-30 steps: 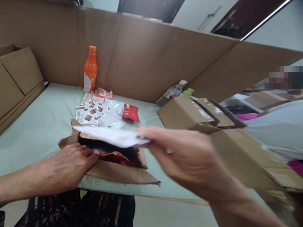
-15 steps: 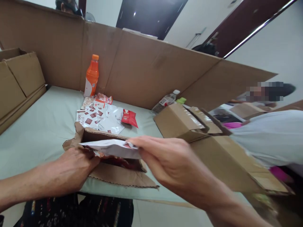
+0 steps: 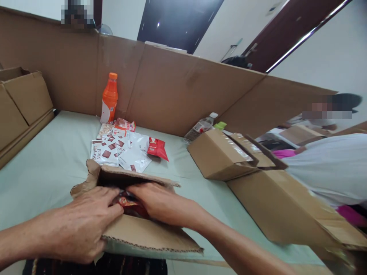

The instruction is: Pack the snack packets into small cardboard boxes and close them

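Observation:
An open cardboard box (image 3: 155,231) with raised flaps stands at the table's front edge. Inside it a shiny red packet (image 3: 133,207) shows between the hands. My left hand (image 3: 83,217) lies over the box's left side, fingers curled inward and thumb beside the red packet; what they grip is hidden. My right hand (image 3: 156,200) reaches down into the box from the right, its fingertips out of sight. Behind the box lie several white packets with brown squares (image 3: 106,152) and a red packet (image 3: 158,148). An orange drink bottle (image 3: 109,98) stands behind them.
Cardboard boxes stand at the right (image 3: 220,154) and the far left (image 3: 25,103). A clear plastic bottle (image 3: 202,128) leans by the right boxes, near a light green object (image 3: 220,125). A tall cardboard partition (image 3: 177,88) closes off the back. A person in white (image 3: 327,168) is at the right.
The white packet that my right hand held over the box is no longer visible. My right hand has moved down and left into the box. The view has tilted slightly.

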`<state>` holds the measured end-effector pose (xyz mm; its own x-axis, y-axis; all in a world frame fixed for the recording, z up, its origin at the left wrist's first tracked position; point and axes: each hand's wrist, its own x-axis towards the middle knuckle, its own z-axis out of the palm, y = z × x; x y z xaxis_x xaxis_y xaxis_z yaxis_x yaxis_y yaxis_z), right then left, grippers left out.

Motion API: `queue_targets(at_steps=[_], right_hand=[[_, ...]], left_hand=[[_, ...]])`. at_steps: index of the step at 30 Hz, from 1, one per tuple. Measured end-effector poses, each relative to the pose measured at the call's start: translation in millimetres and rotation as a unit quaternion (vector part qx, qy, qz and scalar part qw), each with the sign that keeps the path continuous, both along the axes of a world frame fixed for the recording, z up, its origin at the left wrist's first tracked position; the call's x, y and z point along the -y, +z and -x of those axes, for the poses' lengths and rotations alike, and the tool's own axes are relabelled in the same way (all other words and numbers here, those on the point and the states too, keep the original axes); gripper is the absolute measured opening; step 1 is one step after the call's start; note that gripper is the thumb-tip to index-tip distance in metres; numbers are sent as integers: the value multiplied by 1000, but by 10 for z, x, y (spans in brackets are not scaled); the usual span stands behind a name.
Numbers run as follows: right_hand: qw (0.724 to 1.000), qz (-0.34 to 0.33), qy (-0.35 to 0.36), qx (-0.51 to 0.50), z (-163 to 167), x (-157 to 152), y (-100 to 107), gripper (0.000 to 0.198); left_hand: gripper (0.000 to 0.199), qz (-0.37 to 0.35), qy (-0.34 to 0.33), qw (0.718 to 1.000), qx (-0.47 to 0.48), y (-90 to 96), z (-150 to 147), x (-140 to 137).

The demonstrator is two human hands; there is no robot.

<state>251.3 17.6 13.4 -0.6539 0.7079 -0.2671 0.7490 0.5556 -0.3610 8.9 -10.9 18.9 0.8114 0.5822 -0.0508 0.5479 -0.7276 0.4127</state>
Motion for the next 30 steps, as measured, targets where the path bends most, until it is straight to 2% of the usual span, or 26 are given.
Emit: queue_targets(at_steps=[2, 5, 7, 8, 10, 13, 16, 19, 22, 25, 26, 28, 30], right_hand=[[992, -71, 2, -107, -101, 60, 180, 30], [938, -173, -98, -283, -224, -126, 387, 25], [921, -156, -183, -306, -212, -490, 347, 23], [925, -120, -216, -289, -169, -720, 263, 21], [941, -3, -270, -205, -22, -1198, 2, 17], [945, 85, -281, -144, 275, -1748, -451, 22], [943, 115, -281, -136, 550, -1964, -770, 27], [936, 116, -286, -169, 702, -1938, -867, 24], [924, 111, -285, -230, 649, -1828, -707, 24], [911, 80, -278, -295, 350, -1678, -304, 17], [909, 42, -266, -318, 211, -1598, -132, 16], [900, -102, -224, -359, -79, -1355, 227, 17], [860, -268, -207, -382, -318, -994, 538, 20]], left_hand=[[48, 28, -6, 1000, 2, 25, -15, -45], [44, 57, -7, 998, -11, 75, -44, -93], [41, 75, -5, 997, -33, 97, -57, -101], [40, 82, -4, 996, -44, 98, -60, -98], [39, 87, -2, 994, -59, 81, -61, -83], [43, 62, -6, 997, -55, 20, -57, -64], [42, 37, -13, 998, -42, -27, -60, -65], [38, 36, -9, 998, -43, -11, -72, -70], [37, 69, -10, 996, -52, 44, -84, -70], [36, 94, -9, 995, -43, 58, -81, -76], [36, 94, -9, 995, -36, 48, -76, -78], [38, 85, -9, 996, -20, 19, -62, -79], [39, 72, -10, 997, -6, -6, -49, -82]])
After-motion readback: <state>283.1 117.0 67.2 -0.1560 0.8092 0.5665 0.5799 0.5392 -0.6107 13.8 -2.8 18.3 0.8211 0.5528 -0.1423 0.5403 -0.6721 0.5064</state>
